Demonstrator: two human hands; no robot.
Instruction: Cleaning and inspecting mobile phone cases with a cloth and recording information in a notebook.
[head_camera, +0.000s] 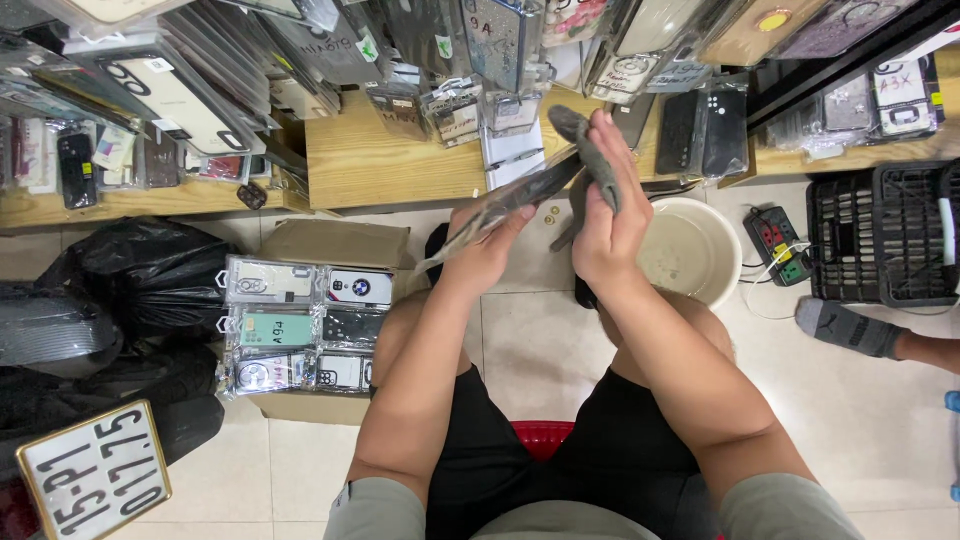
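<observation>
Tiled floor lies open below as hands clasp a packaged case (510, 200) and grey cloth (592, 160).

Left hand (487, 243) grips a clear-packaged phone case (520, 196), right hand (607, 215) presses a grey cloth (592, 158) against it, white basin (700, 247) of water just beside, cardboard box (330, 243) of cases at left

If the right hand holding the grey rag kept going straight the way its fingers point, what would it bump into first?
Probably the packaged phone cases hanging above the wooden shelf. The right hand, gripping the grey rag, points up toward them. Depth is hard to judge, so it might meet the shelf edge first.
</observation>
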